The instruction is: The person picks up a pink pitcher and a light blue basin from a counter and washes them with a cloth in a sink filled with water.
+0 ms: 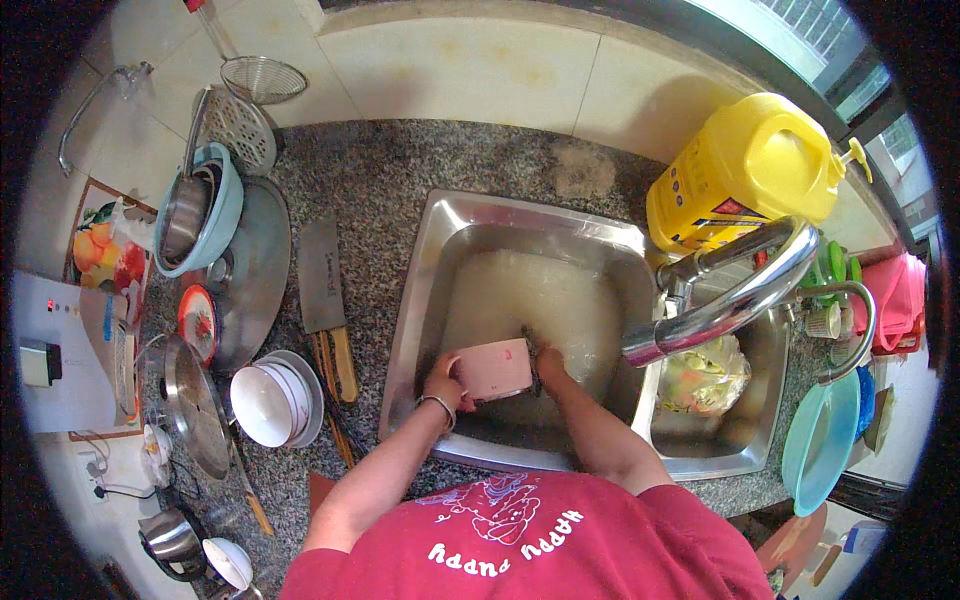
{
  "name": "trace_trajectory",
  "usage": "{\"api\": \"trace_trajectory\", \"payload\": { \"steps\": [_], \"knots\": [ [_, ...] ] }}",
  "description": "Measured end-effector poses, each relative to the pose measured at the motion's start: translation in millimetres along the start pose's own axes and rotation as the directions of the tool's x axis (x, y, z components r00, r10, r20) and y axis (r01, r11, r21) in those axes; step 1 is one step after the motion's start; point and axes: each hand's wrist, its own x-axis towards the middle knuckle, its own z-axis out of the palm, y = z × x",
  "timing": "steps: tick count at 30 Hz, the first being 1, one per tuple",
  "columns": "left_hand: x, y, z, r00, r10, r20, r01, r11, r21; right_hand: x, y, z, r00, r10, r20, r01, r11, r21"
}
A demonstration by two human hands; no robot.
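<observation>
In the larger basin of a stainless steel sink (420,330), my left hand (448,384) grips one end of a pink container (493,369), which lies tilted on its side above cloudy water (517,289). My right hand (551,363) is beside the container's other end, with its fingertips partly out of sight. Something dark shows between that hand and the container; what it is, or whether the hand holds it, cannot be made out. A chrome faucet (720,326) reaches over the divider from the right.
Left of the sink lie a cleaver (322,277), chopsticks (330,405), stacked bowls (266,405) and pot lids (199,405). A yellow pump jug (742,176) stands behind the faucet. The smaller basin holds a plastic bag of scraps (705,375). A turquoise basin (821,442) is at far right.
</observation>
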Motion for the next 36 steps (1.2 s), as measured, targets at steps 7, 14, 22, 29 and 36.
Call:
{"api": "trace_trajectory", "payload": {
  "steps": [7, 14, 22, 29, 36],
  "knots": [
    [-15.3, 13.9, 1.4, 0.998, 0.001, -0.068, 0.002, 0.999, 0.050, -38.2, -50.2, -31.1, 0.948, -0.284, 0.143, 0.316, 0.797, -0.515],
    [9.4, -21.7, 3.8, 0.796, 0.603, 0.048, -0.466, 0.560, 0.685, -94.2, -96.7, -23.6, 0.546, -0.823, 0.156, 0.792, 0.448, -0.414],
    [30.5, -26.2, 9.5, 0.883, 0.467, 0.048, -0.401, 0.698, 0.593, -52.5, -150.3, 3.1, 0.873, -0.127, 0.472, 0.395, 0.751, -0.529],
    [17.2, -16.4, 16.6, 0.868, 0.493, 0.060, -0.402, 0.626, 0.668, 13.4, -72.6, 0.2, 0.687, -0.131, 0.715, 0.401, 0.889, -0.222],
    [11.1, -12.6, 17.1, 0.844, 0.528, 0.092, -0.480, 0.668, 0.569, -15.4, -47.1, -40.1, 0.748, -0.111, 0.654, 0.310, 0.930, -0.197]
  ]
}}
